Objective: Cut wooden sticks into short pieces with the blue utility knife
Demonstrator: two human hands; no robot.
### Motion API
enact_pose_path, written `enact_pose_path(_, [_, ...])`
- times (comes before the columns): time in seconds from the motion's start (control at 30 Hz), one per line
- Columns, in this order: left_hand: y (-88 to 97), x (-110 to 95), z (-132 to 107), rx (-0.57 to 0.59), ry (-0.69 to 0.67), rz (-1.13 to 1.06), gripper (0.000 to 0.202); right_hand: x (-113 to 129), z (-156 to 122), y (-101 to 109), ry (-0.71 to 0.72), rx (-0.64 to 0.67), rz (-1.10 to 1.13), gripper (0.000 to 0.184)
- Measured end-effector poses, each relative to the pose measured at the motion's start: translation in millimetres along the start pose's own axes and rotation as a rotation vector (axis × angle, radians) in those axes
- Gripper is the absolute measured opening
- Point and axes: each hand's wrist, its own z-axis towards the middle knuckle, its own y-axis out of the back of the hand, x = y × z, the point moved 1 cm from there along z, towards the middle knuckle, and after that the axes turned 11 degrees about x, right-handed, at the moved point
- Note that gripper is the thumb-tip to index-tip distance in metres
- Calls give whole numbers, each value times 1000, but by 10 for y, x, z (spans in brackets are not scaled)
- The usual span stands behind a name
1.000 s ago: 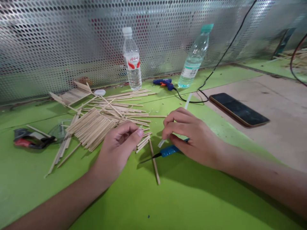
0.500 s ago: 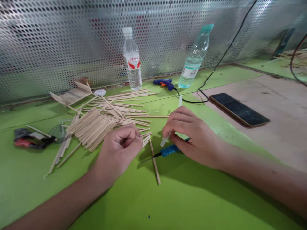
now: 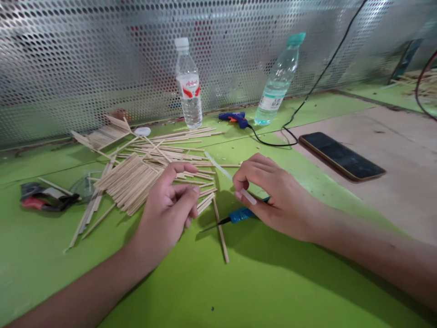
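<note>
"Where was the slim, translucent white stick (image 3: 219, 166)?"

"Pinched in the right hand (image 3: 278, 196), its long axis towards ten o'clock."

"The left hand (image 3: 170, 205)?"

"At nine o'clock from it, half-open (seemingly empty)."

On the surface (image 3: 170, 291) before me, the heap of sticks (image 3: 128, 184) lies left, beside my left grip (image 3: 167, 207). The glue stick (image 3: 218, 166) is in my right grip (image 3: 278, 196); partly beneath lies the handled tool (image 3: 241, 215), its tip crossing a single stick (image 3: 222, 241). Behind, the glue gun (image 3: 235, 119) lies between the left bottle (image 3: 190, 100) and the right bottle (image 3: 275, 93); the phone (image 3: 341, 156) lies right.
</note>
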Motion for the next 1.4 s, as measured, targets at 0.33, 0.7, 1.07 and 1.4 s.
enact_pose_path(0.33, [-23, -8, 28, -9, -142, -101, 20, -14, -31, -2, -56, -66, 22, 19])
enact_pose_path(0.7, [-9, 4, 32, -21, -163, 96, 33, -27, -33, -17, -82, -106, 15, 28])
enact_pose_path(1.07, [-16, 20, -6, 46, -142, 55, 34, -37, -32, -20, -63, -90, 28, 29])
enact_pose_path(1.4, [-21, -21, 26, 37, -136, 94, 18, -40, -52, -19, -198, -100, 82, 17])
